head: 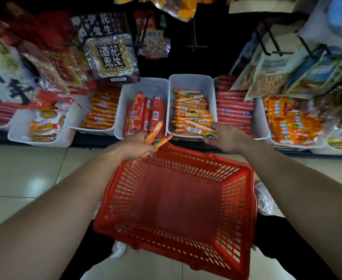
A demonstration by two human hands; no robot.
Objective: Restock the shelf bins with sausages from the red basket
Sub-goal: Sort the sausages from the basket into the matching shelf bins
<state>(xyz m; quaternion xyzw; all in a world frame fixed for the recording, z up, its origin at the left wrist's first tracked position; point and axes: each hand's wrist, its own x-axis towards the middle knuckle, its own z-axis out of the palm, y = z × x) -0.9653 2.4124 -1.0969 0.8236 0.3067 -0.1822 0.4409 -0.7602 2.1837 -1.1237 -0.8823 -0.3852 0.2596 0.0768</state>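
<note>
Red basket (125,184) near, nothing showing inside; left hand (136,146) grips a few sausages (156,131) over its far rim, right hand (226,138) pinches another sausage (198,130) into the bin (192,81): light, slick wrappers, I'd grab mid-length

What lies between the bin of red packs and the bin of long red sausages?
In the head view, a white bin of thin orange sausages; the right hand grips some at its front.
</note>
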